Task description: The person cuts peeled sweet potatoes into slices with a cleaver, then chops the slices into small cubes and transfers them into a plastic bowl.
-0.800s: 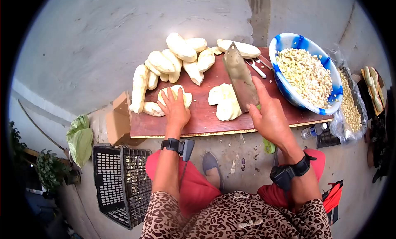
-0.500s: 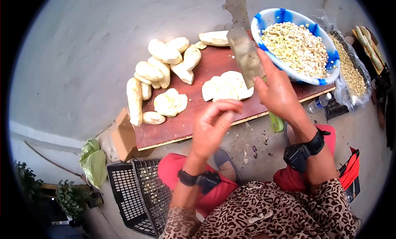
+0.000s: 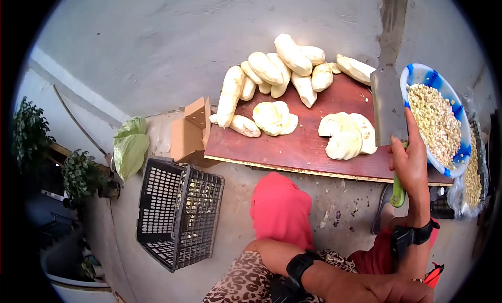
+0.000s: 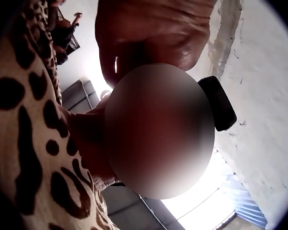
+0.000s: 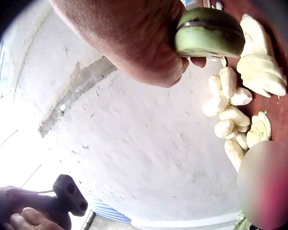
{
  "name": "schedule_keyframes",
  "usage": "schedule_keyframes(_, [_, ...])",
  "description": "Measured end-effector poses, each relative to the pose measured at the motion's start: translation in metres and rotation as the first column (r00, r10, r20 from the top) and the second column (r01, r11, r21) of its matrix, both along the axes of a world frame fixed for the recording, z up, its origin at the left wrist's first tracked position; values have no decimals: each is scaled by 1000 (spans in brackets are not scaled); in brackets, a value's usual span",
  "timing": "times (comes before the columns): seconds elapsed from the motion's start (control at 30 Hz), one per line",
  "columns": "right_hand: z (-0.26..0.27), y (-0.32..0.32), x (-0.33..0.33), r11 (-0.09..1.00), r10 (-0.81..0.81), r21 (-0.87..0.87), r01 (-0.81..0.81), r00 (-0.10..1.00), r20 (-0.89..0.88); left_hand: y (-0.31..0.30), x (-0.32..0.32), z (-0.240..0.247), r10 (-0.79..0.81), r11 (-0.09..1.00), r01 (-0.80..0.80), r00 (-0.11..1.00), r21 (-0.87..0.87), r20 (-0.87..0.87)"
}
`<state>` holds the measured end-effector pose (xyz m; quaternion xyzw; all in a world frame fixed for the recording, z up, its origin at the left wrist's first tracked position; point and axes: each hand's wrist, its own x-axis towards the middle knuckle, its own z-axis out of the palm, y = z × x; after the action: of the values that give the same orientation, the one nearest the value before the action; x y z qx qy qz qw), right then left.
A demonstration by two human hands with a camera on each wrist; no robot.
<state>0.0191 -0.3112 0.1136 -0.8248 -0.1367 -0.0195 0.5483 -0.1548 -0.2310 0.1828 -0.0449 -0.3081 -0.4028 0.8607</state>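
My right hand [image 3: 413,159] grips a cleaver [image 3: 388,107] by its green handle [image 5: 206,38], the broad blade upright beside the blue-and-white bowl. Left of the blade, thick pale slices [image 3: 345,138] of peeled tuber lie fanned on the red-brown board [image 3: 251,151]. Another sliced heap [image 3: 274,119] sits further left, with several whole peeled tubers [image 3: 265,67] piled behind it. My left hand [image 3: 387,291] is at the bottom edge in the head view, its forearm across my body. In the left wrist view the left hand [image 4: 153,28] is near a blurred-out face; its fingers are mostly hidden.
The bowl [image 3: 456,172] at the board's right end holds pale diced pieces [image 3: 434,120]. More diced pieces lie in a clear plastic bag [image 3: 463,203] beyond it. On the floor at left stand a black plastic crate [image 3: 178,214], a cardboard box [image 3: 188,133] and a green sack [image 3: 130,146].
My left hand has left the left sliced heap and drawn back across my body toward the bottom right. The right hand still holds the cleaver upright. The head view has shifted left.
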Motion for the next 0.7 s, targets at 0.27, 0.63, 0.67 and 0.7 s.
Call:
schedule_keyframes(0.27, [11, 3, -7, 999, 8, -49, -9, 1000, -22, -19, -4, -14, 4, 995, -5, 1000, -102, -14])
schedule_keyframes(0.63, [12, 4, -7, 998, 14, -64, -16, 999, -37, -7, -1, 2, 58, 997, -61, 997, -55, -55])
schedule_keyframes(0.67, [10, 4, -6, 998, 14, -62, -16, 999, -33, -12, 0, -6, 39, 995, -40, 999, -96, -18])
schedule_keyframes(0.7, [8, 4, -5, 998, 14, -61, -15, 999, -29, -12, 2, -9, 12, 994, -11, 1000, -113, 4])
